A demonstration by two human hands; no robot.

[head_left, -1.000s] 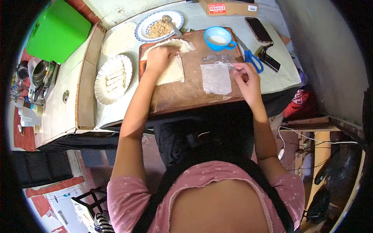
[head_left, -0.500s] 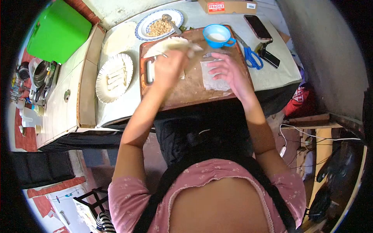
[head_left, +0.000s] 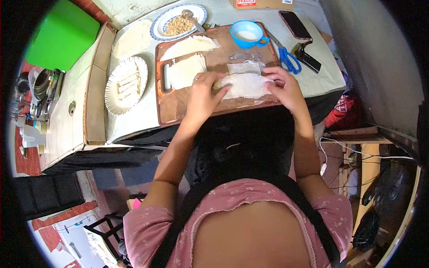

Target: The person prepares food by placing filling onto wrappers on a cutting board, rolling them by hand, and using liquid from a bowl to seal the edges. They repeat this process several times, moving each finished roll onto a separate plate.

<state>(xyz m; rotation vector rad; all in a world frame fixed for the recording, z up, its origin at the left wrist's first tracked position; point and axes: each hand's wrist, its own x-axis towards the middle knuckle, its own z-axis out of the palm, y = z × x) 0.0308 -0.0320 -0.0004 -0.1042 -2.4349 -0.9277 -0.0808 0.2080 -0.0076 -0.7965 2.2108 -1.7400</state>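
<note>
A pale, thin strip of spring roll wrapper (head_left: 245, 87) stretches between my hands, low over the brown cutting board (head_left: 178, 109). My left hand (head_left: 204, 96) pinches its left end, and my right hand (head_left: 286, 87) pinches the right end. Just behind it, a square wrapper (head_left: 245, 68) lies flat on the board, partly covered by the strip. Beside my left hand is a stack of cut wrappers (head_left: 187, 71). Farther back rests a curved wrapper offcut (head_left: 191, 46). A blue cup (head_left: 247, 34) with white liquid stands at the board's far right.
At left sits a white fluted plate (head_left: 112, 102) with several slim rolls. Behind the board is a blue-rimmed plate (head_left: 157, 23) of crumbly filling with a spoon (head_left: 193, 20). Blue scissors (head_left: 289, 61), a phone (head_left: 295, 24) and a black object (head_left: 309, 60) lie to the right.
My left hand has moved from the stacked wrappers toward the right. My right hand, previously raised with fingers apart, has lowered. Both now grip a wrapper strip in front of the square one.
</note>
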